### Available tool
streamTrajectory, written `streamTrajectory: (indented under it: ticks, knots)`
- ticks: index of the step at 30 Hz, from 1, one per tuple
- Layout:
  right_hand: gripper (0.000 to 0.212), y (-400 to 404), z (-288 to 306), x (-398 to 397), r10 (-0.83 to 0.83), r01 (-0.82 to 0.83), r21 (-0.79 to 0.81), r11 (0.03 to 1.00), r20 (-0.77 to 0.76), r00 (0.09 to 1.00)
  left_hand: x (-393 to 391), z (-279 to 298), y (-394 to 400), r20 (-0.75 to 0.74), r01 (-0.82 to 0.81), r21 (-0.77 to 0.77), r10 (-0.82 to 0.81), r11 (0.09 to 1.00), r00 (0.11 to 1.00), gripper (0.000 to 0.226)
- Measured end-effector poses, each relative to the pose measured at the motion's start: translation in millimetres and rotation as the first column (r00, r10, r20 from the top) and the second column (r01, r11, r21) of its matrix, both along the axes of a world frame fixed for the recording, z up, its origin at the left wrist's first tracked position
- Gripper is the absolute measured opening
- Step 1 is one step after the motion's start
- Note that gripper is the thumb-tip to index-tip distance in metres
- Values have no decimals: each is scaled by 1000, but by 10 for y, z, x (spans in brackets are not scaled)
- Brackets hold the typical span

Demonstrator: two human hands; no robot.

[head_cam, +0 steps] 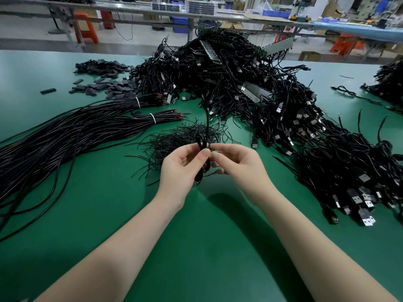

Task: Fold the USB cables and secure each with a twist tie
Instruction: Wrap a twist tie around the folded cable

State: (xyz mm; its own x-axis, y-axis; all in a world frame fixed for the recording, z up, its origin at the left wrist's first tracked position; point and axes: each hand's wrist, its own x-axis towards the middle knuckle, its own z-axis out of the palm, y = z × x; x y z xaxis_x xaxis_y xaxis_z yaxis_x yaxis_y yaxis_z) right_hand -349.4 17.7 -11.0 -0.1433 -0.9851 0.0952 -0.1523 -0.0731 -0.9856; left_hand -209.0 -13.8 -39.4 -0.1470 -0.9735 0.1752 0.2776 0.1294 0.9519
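Tying one cable, heap still waiting

Left hand (182, 168) pinches a folded USB cable (204, 149) above the green table (207, 225); right hand (234, 161) pinches what looks like a twist tie at its waist. Large loose cable heap (250, 83) behind remains unfolded.

Folded black USB cable (201, 147) (upright, tail rising)

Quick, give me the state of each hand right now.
Left hand: pinches the folded USB cable.
Right hand: fingertips pinched at the same cable; a twist tie between them cannot be told.
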Motion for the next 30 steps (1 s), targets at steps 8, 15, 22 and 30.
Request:
streamTrajectory:
  ticks: [8,15,22,30]
  knots:
    - [20,30,61,-78,108,-203,219,954,382,918,8,33,23,61,23,-62,-19,998,998,16]
    - [16,44,71,-132,134,-264,275,925,414,900,-18,75,77,101,23,-126,-10,992,995,30]
    - [5,18,27,-43,-246,-139,-489,861,-640,728,-34,148,91,14,28,162,-31,986,999,10]
    - [10,6,-10,-38,-221,72,-307,949,-484,847,-24,98,58,-31,-31,136,35,990,999,4]
